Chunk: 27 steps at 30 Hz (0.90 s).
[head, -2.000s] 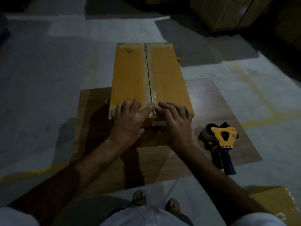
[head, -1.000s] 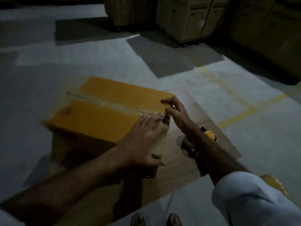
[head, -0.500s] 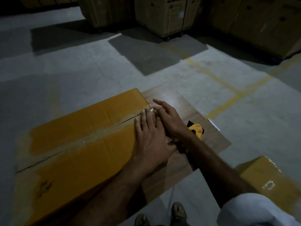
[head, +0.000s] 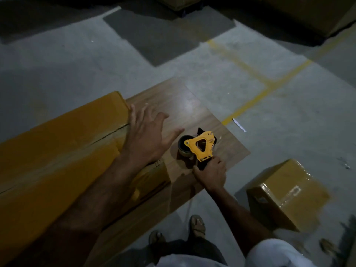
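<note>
A long yellow-brown cardboard box lies on a wooden board, its top seam taped with clear tape. My left hand hovers with fingers spread over the box's right end, just above it. To the right, a yellow and black tape dispenser with a roll of tape stands on the board. My right hand grips its dark handle from below.
A smaller cardboard box wrapped in clear tape sits on the concrete floor at the right. Yellow floor lines run past the board. Larger cartons stand at the back. My sandalled feet are at the bottom.
My right hand left the box's taped end and took hold of the tape dispenser's handle. My left hand lifted off the seam and spread its fingers. The view swung right.
</note>
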Motion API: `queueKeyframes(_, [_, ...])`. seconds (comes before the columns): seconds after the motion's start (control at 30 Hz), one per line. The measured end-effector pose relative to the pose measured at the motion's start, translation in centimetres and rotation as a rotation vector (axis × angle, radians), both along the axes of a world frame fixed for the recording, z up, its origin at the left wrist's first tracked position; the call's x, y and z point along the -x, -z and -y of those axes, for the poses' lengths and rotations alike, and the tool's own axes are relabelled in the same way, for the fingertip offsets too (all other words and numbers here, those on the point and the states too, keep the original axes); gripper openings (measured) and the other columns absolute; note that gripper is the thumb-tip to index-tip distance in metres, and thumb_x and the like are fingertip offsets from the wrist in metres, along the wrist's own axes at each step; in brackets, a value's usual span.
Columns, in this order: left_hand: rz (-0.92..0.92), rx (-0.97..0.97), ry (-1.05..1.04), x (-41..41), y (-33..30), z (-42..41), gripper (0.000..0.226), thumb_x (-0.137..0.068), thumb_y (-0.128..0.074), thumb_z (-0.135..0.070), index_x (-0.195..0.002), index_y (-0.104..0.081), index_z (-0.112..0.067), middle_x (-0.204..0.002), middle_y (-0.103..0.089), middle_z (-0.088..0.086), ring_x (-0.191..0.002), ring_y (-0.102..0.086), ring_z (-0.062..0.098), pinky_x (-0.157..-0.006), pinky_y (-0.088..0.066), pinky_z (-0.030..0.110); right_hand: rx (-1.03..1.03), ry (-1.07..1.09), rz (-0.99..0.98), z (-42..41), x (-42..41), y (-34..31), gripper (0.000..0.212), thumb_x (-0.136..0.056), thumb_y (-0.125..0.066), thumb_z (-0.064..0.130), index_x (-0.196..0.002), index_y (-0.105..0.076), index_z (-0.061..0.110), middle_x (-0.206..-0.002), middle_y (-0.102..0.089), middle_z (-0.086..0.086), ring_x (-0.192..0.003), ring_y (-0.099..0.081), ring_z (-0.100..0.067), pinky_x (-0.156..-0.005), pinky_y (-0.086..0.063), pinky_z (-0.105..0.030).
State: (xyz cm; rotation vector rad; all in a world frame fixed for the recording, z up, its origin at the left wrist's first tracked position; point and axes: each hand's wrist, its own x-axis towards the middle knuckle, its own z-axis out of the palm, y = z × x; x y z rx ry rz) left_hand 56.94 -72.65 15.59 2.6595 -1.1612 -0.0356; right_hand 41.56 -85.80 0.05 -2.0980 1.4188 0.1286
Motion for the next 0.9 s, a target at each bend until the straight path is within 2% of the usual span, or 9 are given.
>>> queueKeyframes(0.1, [0.073, -0.116, 0.025, 0.6, 0.3, 1.6, 0.084, -0.091, -0.023, -0.086, -0.138, -0.060, -0.027, -0.157, -0.041, 0.015, -0.152, -0.028, 0.029, -0.127, 0.007, 0.057, -0.074, -0.022, -0.031, 0.6, -0.4, 1.0, 0.069, -0.089, -0.073, 0.046, -0.135, -0.048, 0.002, -0.134, -0.055, -0.018, -0.126, -0.056, -0.037, -0.101, -0.052, -0.048])
queueKeyframes(0.23, [0.116, -0.213, 0.088, 1.5, 0.9, 3.3, 0.093, -0.088, -0.016, -0.088, -0.139, -0.058, -0.023, -0.160, -0.035, 0.020, -0.153, -0.025, 0.033, -0.126, 0.001, 0.060, -0.137, -0.072, -0.059, 1.7, -1.0, 1.7, 0.037, -0.096, -0.063, 0.023, -0.127, -0.056, 0.005, -0.126, -0.063, -0.015, -0.115, -0.064, -0.034, -0.096, -0.057, -0.046])
queueKeyframes(0.33, [0.147, -0.242, 0.092, 1.7, 1.1, 3.7, 0.090, -0.090, -0.020, -0.087, -0.141, -0.055, -0.021, -0.163, -0.030, 0.021, -0.154, -0.022, 0.034, -0.126, 0.002, 0.059, -0.139, -0.110, -0.016, 2.0, -1.0, 1.8, 0.027, -0.097, -0.058, 0.018, -0.122, -0.059, 0.006, -0.119, -0.066, -0.014, -0.107, -0.065, -0.032, -0.091, -0.056, -0.042])
queueKeyframes(0.4, [0.134, -0.185, 0.053, 1.5, 0.8, 3.6, 0.088, -0.093, -0.021, -0.086, -0.146, -0.051, -0.022, -0.164, -0.028, 0.020, -0.154, -0.021, 0.033, -0.127, 0.001, 0.059, -0.113, -0.117, 0.050, 2.0, -1.2, 1.1, 0.024, -0.097, -0.060, 0.024, -0.113, -0.062, 0.007, -0.108, -0.067, -0.012, -0.098, -0.066, -0.031, -0.082, -0.055, -0.039])
queueKeyframes(0.5, [0.117, 0.021, -0.038, 0.6, 0.1, 2.7, 0.078, -0.097, -0.030, -0.080, -0.147, -0.050, -0.023, -0.160, -0.035, 0.017, -0.153, -0.026, 0.031, -0.129, -0.001, 0.055, -0.129, -0.095, 0.241, 2.4, -2.6, -1.3, 0.021, -0.095, -0.060, 0.031, -0.096, -0.061, 0.010, -0.088, -0.066, -0.009, -0.082, -0.064, -0.028, -0.066, -0.047, -0.034])
queueKeyframes(0.57, [0.111, 0.167, -0.134, -0.9, -0.4, 1.6, 0.064, -0.102, -0.040, -0.066, -0.142, -0.054, -0.019, -0.155, -0.043, 0.015, -0.147, -0.034, 0.031, -0.128, -0.012, 0.055, -0.198, -0.098, 0.392, 2.9, -4.5, -3.8, 0.022, -0.094, -0.061, 0.035, -0.088, -0.064, 0.013, -0.080, -0.065, -0.007, -0.076, -0.063, -0.026, -0.063, -0.042, -0.033])
queueKeyframes(0.67, [0.091, 0.320, -0.296, -4.8, -1.0, -0.9, 0.040, -0.105, -0.052, -0.042, -0.138, -0.056, -0.020, -0.150, -0.047, 0.009, -0.140, -0.042, 0.030, -0.121, -0.028, 0.053, -0.344, -0.136, 0.589, 3.2, -8.1, -8.6, 0.030, -0.099, -0.060, 0.035, -0.074, -0.053, 0.019, -0.063, -0.053, 0.002, -0.057, -0.049, -0.018, -0.058, -0.035, -0.030])
queueKeyframes(0.77, [0.062, 0.391, -0.322, -9.0, -1.4, -3.7, 0.045, -0.100, -0.062, -0.039, -0.141, -0.053, -0.024, -0.145, -0.048, 0.005, -0.136, -0.044, 0.026, -0.117, -0.033, 0.044, -0.591, -0.254, 0.769, 2.5, -11.4, -13.0, 0.026, -0.104, -0.055, 0.025, -0.079, -0.050, 0.019, -0.057, -0.041, 0.009, -0.048, -0.035, -0.009, -0.048, -0.031, -0.028])
queueKeyframes(0.9, [-0.184, 0.364, -0.305, -13.2, -1.6, -7.0, 0.070, -0.090, -0.070, -0.060, -0.149, -0.041, -0.036, -0.148, -0.040, -0.005, -0.135, -0.042, 0.015, -0.109, -0.036, 0.035, -0.900, -0.365, 0.836, 0.4, -15.1, -16.7, 0.023, -0.105, -0.051, 0.022, -0.082, -0.049, 0.021, -0.062, -0.043, 0.010, -0.052, -0.035, -0.007, -0.048, -0.034, -0.022])
